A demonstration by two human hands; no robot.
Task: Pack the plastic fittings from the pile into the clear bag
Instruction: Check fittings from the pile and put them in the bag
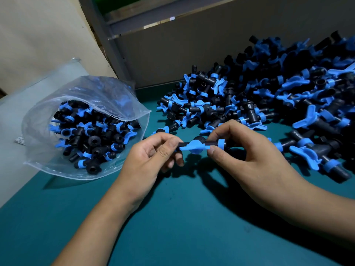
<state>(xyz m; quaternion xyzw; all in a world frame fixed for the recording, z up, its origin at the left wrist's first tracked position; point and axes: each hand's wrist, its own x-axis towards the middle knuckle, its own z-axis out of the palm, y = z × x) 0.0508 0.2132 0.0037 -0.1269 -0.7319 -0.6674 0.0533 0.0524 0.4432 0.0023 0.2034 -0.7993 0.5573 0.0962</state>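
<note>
One black fitting with a blue handle (196, 146) is held level above the green table between both hands. My left hand (153, 154) pinches its left end with thumb and fingers. My right hand (247, 150) pinches its right end, near a blue ring. A large pile of black and blue fittings (269, 100) spreads across the table behind and to the right of my hands. The clear bag (107, 96) lies at the left with its mouth open toward me, holding several fittings.
The green table (172, 217) extends toward me under my forearms. A grey wall panel (172, 54) stands behind the pile, and a pale board (38, 45) leans at the back left behind the bag.
</note>
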